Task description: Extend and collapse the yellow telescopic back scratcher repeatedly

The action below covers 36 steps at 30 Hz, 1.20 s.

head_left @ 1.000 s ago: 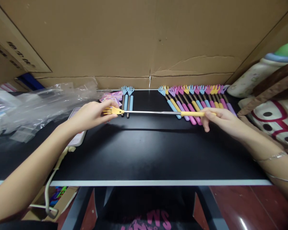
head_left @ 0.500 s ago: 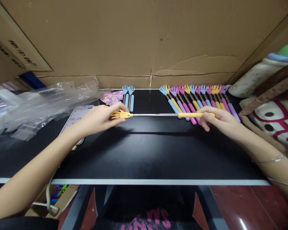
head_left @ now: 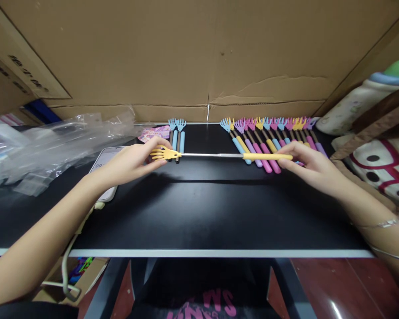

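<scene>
Left hand [head_left: 129, 161] pinches claw, right hand [head_left: 310, 166] grips handle of extended yellow back scratcher [head_left: 219, 155]: light, thin telescoping rod likely bends; hold both ends.

On the counter [head_left: 199, 212], a row of scratchers [head_left: 272, 137] lies far right, plastic bags [head_left: 53, 141] far left, a phone [head_left: 104, 166] nearer.

Black table [head_left: 199, 208] — back scratchers [head_left: 269, 137], phone [head_left: 104, 166], perhaps plastic bags [head_left: 53, 141].
</scene>
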Motion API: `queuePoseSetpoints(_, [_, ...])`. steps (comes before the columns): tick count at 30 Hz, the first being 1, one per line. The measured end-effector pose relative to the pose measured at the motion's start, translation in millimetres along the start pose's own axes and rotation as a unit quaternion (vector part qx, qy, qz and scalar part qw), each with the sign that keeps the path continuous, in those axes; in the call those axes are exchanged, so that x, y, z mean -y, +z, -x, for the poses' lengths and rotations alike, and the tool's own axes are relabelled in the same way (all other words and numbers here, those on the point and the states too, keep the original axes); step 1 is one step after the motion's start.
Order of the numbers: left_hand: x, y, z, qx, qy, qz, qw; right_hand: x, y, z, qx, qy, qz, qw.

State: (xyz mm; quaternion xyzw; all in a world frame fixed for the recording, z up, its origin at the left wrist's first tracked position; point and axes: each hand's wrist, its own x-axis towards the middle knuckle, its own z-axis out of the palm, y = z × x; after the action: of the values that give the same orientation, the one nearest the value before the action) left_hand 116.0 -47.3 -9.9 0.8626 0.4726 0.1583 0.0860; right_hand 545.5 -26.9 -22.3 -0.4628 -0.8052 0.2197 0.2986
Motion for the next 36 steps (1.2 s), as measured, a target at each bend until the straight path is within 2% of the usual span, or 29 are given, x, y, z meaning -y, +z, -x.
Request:
queuePoseSetpoints(6, [-0.9,2.6,-1.3,0.017,0.005,0.048,0.999,1.6,-1.8,0.9,0.002,-0.021,0.041,0.999])
queuePoseSetpoints(11, [-2.0,3.5,-1.6,0.005,0.003,0.038,0.999,6.6,1.5,1.1,0.027,-0.009,0.01,1.0])
queuePoseSetpoints(14, [-5.0,5.7,-2.0,-0.006,0.007,0.037,0.999,11.1,6.1,-0.3,0.058,-0.006,-0.015,0.998])
queuePoseSetpoints(17, [-9.7,10.2,-3.4,0.009,0.004,0.033,0.999,13.6,12.9,-2.7,0.087,-0.01,-0.012,0.996])
queuePoseSetpoints(24, [-18.4,18.9,-10.3,0.023,0.01,0.023,0.999,27.7,29.4,-13.3,0.115,-0.014,0.005,0.993])
queuePoseSetpoints(27, [-21.1,18.5,-11.2,0.017,0.012,0.035,0.999,33.4,30.0,-17.9,0.1,-0.015,0.013,0.995])
queuePoseSetpoints(32, [-31.2,12.5,-9.2,-0.001,0.009,0.058,0.998,34.1,24.6,-17.7,0.03,-0.008,0.004,1.0])
queuePoseSetpoints(36, [-34.6,9.4,-6.8,-0.01,0.011,0.031,0.999,33.0,23.8,-13.1,0.018,-0.011,0.009,1.0])
